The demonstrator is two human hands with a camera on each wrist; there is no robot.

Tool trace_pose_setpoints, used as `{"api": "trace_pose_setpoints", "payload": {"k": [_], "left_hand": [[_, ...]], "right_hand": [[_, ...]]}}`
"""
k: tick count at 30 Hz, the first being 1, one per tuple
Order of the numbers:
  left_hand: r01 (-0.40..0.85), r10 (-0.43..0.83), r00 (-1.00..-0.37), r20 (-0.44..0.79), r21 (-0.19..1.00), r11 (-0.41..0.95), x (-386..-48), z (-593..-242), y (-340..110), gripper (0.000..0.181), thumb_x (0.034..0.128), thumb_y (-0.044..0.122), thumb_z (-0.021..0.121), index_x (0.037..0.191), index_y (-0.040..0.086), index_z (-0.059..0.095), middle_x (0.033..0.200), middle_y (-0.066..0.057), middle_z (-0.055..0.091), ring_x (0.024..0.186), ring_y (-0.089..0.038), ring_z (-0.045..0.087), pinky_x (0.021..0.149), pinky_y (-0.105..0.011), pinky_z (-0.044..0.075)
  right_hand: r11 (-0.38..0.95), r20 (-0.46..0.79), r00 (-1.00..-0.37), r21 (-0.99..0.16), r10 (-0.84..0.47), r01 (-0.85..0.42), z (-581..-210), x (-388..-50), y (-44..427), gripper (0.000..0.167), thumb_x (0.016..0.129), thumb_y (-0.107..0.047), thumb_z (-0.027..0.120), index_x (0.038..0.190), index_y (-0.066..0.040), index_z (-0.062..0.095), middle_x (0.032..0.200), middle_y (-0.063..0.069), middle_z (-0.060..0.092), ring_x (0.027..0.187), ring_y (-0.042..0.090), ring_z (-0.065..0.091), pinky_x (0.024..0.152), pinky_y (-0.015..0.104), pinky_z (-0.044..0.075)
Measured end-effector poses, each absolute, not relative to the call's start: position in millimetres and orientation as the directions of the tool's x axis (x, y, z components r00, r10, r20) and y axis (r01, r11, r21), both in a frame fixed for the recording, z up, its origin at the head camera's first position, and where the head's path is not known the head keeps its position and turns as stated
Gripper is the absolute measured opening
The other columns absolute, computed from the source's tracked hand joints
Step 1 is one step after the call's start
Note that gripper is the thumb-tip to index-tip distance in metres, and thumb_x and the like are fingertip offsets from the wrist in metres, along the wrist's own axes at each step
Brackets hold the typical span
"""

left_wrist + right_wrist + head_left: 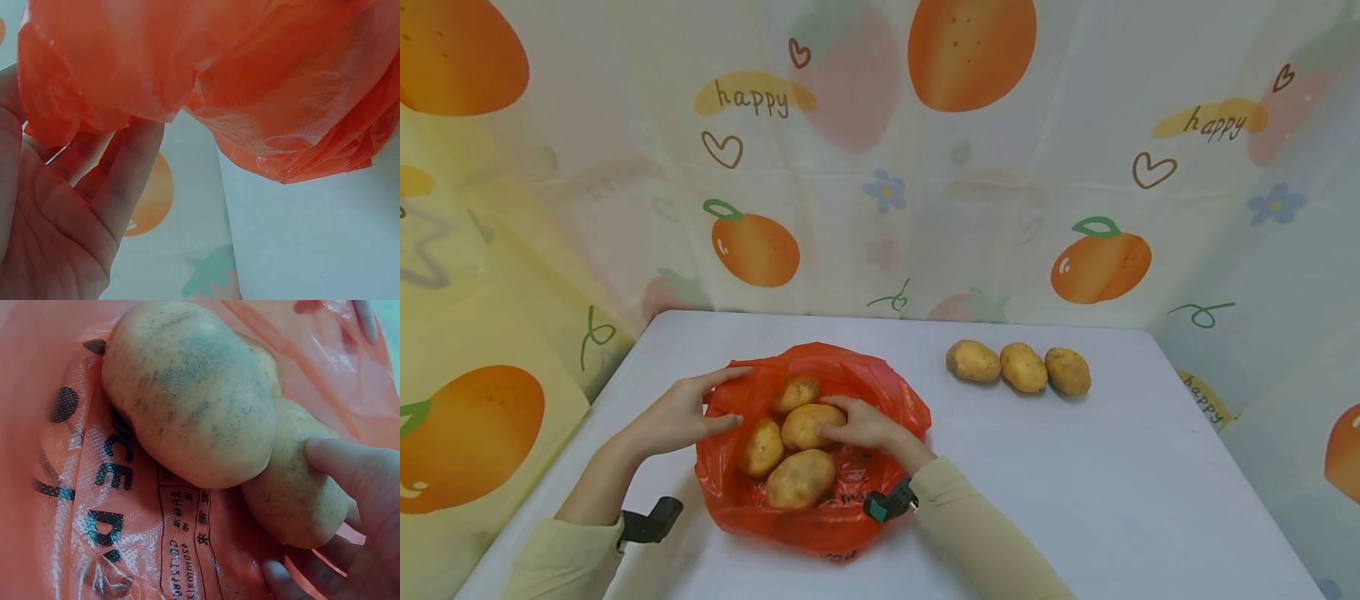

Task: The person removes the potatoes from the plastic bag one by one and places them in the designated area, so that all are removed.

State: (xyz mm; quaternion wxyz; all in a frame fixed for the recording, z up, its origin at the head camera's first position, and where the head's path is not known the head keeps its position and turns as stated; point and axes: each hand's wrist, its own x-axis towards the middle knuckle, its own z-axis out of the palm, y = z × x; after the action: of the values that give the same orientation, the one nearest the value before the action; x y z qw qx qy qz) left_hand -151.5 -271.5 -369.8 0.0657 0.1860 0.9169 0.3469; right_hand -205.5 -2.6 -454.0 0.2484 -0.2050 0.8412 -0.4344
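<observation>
Got my right hand (868,427) down in the red bag (887,385), thumb and fingers pinching the right end of a potato (805,423), which sits between my two hands with three other spuds (801,479) bunched around it. My left hand (688,414) is at the bag's left side, thumb and fingers spread well apart and touching the plastic, some tips hidden behind it. Three more potatoes (1023,367) sit in a row on the worktop (1037,475), off to the right of both hands.
</observation>
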Motion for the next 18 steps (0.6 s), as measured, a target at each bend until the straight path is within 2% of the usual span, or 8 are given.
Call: {"api": "trace_pose_setpoints", "payload": {"k": [10,18], "left_hand": [[0.288,0.385,-0.923,0.001,0.665,0.689,-150.7,-369.5,-271.6,0.059,0.0821,0.020,0.069,0.135,0.014,0.044,0.117,-0.013,0.059,0.089,-0.022,0.058,0.060,-0.022,0.053],[0.279,0.378,-0.926,-0.006,0.666,0.692,-149.7,-368.2,-272.3,0.060,0.0821,0.021,0.069,0.136,0.013,0.043,0.126,-0.018,0.053,0.095,-0.027,0.058,0.062,-0.022,0.054]], "right_hand": [[0.517,-0.194,-0.826,-0.845,-0.529,-0.133,-451.3,-203.6,-2.1,0.051,0.081,-0.033,0.069,0.126,-0.014,0.051,0.114,0.000,0.056,0.100,0.015,0.052,0.093,0.034,0.044],[0.475,-0.182,-0.844,-0.874,-0.505,-0.096,-445.4,-204.2,1.0,0.050,0.081,-0.028,0.070,0.124,-0.011,0.051,0.113,0.002,0.057,0.098,0.016,0.052,0.092,0.035,0.045]]}}
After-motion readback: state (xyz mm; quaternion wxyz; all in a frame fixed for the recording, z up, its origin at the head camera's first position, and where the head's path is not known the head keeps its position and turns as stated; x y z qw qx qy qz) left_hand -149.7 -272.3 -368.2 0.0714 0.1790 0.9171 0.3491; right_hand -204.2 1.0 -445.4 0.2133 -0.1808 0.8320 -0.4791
